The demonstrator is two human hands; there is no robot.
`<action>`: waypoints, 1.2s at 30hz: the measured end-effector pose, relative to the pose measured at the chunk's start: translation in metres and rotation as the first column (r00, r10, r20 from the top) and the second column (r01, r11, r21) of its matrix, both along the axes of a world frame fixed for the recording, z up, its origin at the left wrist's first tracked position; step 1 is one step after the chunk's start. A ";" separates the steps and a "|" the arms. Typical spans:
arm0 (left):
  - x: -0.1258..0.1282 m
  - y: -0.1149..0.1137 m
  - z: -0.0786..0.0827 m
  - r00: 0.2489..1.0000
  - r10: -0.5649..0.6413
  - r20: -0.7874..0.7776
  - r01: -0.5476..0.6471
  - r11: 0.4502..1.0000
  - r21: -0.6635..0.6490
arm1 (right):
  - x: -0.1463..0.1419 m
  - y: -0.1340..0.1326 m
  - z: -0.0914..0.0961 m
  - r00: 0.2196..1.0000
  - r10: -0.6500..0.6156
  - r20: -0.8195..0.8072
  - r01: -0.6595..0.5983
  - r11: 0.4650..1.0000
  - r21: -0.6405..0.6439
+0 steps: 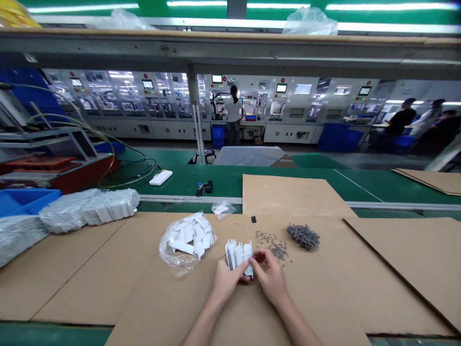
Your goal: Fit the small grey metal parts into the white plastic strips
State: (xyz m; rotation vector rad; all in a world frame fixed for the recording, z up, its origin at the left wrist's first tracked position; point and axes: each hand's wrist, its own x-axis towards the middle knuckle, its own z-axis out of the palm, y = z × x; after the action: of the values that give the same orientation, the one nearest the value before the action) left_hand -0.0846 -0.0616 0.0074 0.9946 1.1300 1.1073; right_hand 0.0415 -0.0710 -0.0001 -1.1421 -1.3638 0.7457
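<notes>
The left hand (226, 281) grips a fanned stack of white plastic parts (238, 257) upright on the cardboard (162, 307), and the right hand (269, 278) pinches its edge. More white parts remain in a clear bag (187, 242); a heap of small grey pieces (303, 237) lies just beyond, with loose grey pieces (272, 242) scattered nearer the hands.

Long row of white machines (173, 127) across hall, small screens lit on panels. Person in white shirt (233, 109) stands facing row. Blue bins (218, 136) at row's foot. Grey floor (363, 161) before row. Other people (399, 120) near row's right end. Grey beam (230, 48) and strip lights (389, 6) above, nearer camera.
</notes>
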 end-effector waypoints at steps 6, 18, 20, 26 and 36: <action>0.000 -0.001 -0.004 0.996 0.067 -0.064 -0.061 0.995 0.080 | 0.000 0.002 -0.003 0.985 0.054 -0.166 -0.071 0.993 -0.096; 0.002 -0.003 0.001 1.000 0.013 -0.014 -0.012 0.998 0.059 | 0.000 0.002 0.000 0.974 0.013 -0.227 -0.039 0.993 -0.110; 0.001 -0.003 0.001 0.999 0.031 -0.023 -0.030 0.997 0.065 | 0.000 0.001 0.001 0.972 0.027 -0.233 -0.054 0.992 -0.112; 0.002 -0.003 0.004 0.998 0.054 -0.022 -0.053 0.997 0.056 | -0.001 -0.001 0.002 0.986 0.023 -0.168 -0.042 0.993 -0.109; 0.004 -0.004 -0.001 1.000 0.006 -0.008 -0.005 0.998 0.060 | -0.003 0.000 -0.003 0.987 -0.040 -0.157 0.023 0.994 -0.109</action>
State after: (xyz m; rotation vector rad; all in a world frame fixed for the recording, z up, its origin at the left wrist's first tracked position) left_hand -0.0807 -0.0658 0.0063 1.0443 1.1122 1.1484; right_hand 0.0386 -0.0712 -0.0027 -1.1593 -1.1824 0.8766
